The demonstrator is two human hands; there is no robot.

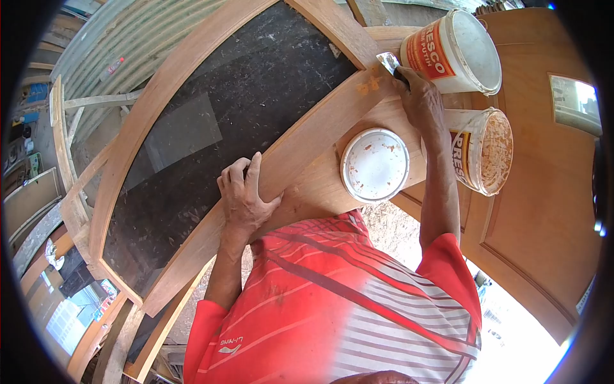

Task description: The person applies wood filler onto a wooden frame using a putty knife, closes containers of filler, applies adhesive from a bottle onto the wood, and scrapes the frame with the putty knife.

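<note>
Right hand (pixel 419 96) is holding a scraper (pixel 388 63) at the right-hand corner of the wooden frame (pixel 323 128)

From where I'm standing, the person in the striped shirt (pixel 307 288) is bending close over the frame, whose long straight rail is running on a slant, from near left to far right. The left hand (pixel 246 195) is clasping that rail towards its middle, fingers curling over the inner edge and thumb spreading to the outer one. The right hand is closing around the scraper's dark handle, and the blade is pointing away from the body and leftward, roughly across the rail's long axis. An orange patch (pixel 369 85) is showing on the frame's right-hand end, just left of the right hand and far from the left one; whether the blade is touching wood, I cannot tell.

On the frame's near side, a white lid (pixel 375 165) with brown specks is lying on a wooden board (pixel 310 189). To the frame's right, two buckets are sitting close together: a crusted bucket (pixel 500 150) nearer the person, and a pale-ended bucket (pixel 476 54) farther off. Inside the frame, a dusty dark panel (pixel 224 115) is filling the space

Farther out, a large panelled door (pixel 531 198) is standing beyond the buckets, right of the frame, while corrugated sheeting (pixel 147 61) is stretching past the frame's curved edge
</note>
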